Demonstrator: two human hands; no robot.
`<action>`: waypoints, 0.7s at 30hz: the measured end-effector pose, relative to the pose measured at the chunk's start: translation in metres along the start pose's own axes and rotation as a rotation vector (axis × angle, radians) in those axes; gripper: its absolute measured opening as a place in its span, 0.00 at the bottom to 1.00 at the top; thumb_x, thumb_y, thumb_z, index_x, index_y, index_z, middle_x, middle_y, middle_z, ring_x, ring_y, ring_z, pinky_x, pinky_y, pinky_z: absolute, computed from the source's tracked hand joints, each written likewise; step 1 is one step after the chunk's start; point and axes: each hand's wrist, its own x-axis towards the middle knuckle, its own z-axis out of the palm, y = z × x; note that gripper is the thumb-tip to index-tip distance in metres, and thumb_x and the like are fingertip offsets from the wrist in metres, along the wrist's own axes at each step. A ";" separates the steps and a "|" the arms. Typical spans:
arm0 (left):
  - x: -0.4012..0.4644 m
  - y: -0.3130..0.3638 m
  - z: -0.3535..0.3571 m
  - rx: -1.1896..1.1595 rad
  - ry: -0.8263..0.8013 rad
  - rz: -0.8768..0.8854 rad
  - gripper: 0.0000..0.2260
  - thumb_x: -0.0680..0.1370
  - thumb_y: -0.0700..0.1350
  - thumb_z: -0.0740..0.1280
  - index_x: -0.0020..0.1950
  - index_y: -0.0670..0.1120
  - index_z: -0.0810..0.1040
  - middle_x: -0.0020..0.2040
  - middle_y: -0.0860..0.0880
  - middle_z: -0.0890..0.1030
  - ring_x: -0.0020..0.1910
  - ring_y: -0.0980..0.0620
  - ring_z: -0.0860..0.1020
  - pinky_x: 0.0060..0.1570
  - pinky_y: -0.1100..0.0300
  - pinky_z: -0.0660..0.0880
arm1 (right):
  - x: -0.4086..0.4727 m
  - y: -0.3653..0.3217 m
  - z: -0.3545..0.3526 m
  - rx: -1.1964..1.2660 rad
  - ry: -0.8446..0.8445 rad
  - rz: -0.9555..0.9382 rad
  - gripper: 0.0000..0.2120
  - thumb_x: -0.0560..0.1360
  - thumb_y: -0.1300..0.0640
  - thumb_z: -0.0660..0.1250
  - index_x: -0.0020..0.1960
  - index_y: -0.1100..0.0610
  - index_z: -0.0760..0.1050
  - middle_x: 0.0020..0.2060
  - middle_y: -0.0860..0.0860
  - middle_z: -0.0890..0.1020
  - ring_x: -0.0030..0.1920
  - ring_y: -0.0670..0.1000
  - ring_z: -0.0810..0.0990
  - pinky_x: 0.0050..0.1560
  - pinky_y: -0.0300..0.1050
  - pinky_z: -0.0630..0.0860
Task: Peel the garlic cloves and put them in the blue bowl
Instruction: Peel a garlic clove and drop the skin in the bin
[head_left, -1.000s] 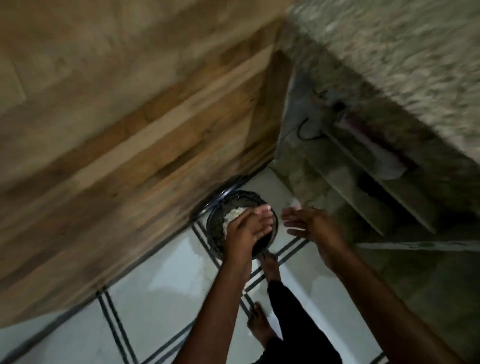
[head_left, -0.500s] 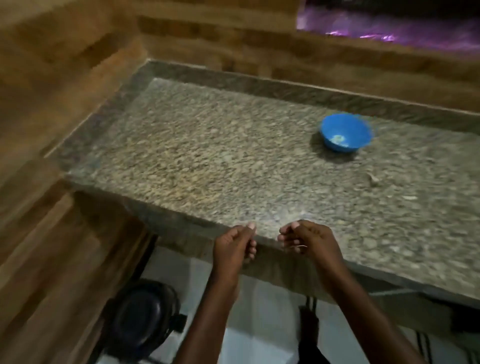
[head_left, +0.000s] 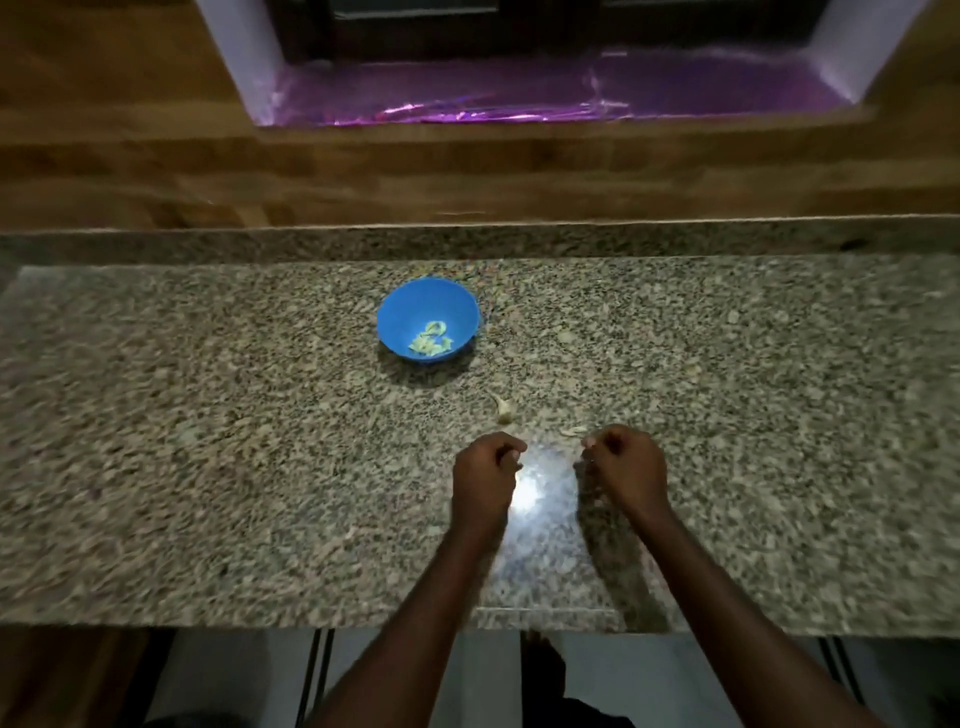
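The blue bowl (head_left: 410, 312) stands on the granite counter (head_left: 208, 441), left of centre, with several pale peeled garlic cloves (head_left: 431, 340) in its bottom. One unpeeled garlic clove (head_left: 503, 410) lies on the counter in front of the bowl, and a small pale piece (head_left: 571, 430) lies just right of it. My left hand (head_left: 485, 470) and my right hand (head_left: 626, 465) hover side by side over the counter just short of these pieces. The fingers of both hands are curled in. Nothing shows in either hand.
A wood-panelled wall (head_left: 467, 171) rises behind the counter, with a recess lined in shiny purple foil (head_left: 519, 98). A bright light spot glares on the counter (head_left: 530, 488) between my hands. White floor tiles (head_left: 234, 675) show below the counter's front edge.
The view has swung up from the floor bin to the counter top. My hands have come up from the bin, past the counter edge, to just before the loose clove.
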 end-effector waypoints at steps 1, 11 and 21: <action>0.009 0.003 0.009 0.116 0.004 0.057 0.08 0.77 0.36 0.67 0.50 0.43 0.85 0.47 0.45 0.85 0.46 0.48 0.83 0.51 0.54 0.78 | 0.013 0.003 -0.002 -0.087 0.043 -0.038 0.04 0.75 0.60 0.71 0.40 0.56 0.82 0.35 0.53 0.84 0.41 0.57 0.84 0.39 0.44 0.72; 0.008 -0.019 0.027 0.675 -0.043 0.430 0.11 0.78 0.37 0.68 0.61 0.42 0.80 0.59 0.45 0.80 0.55 0.44 0.76 0.54 0.50 0.75 | 0.049 0.008 0.020 -0.376 -0.130 -0.385 0.03 0.74 0.60 0.73 0.46 0.59 0.79 0.41 0.53 0.76 0.43 0.56 0.77 0.39 0.47 0.71; 0.029 -0.033 -0.024 0.679 0.115 0.309 0.10 0.73 0.34 0.71 0.54 0.42 0.83 0.50 0.45 0.81 0.49 0.43 0.78 0.48 0.51 0.77 | 0.069 -0.049 0.030 -0.213 -0.116 -0.334 0.03 0.72 0.60 0.70 0.40 0.55 0.81 0.34 0.50 0.84 0.38 0.52 0.82 0.42 0.44 0.76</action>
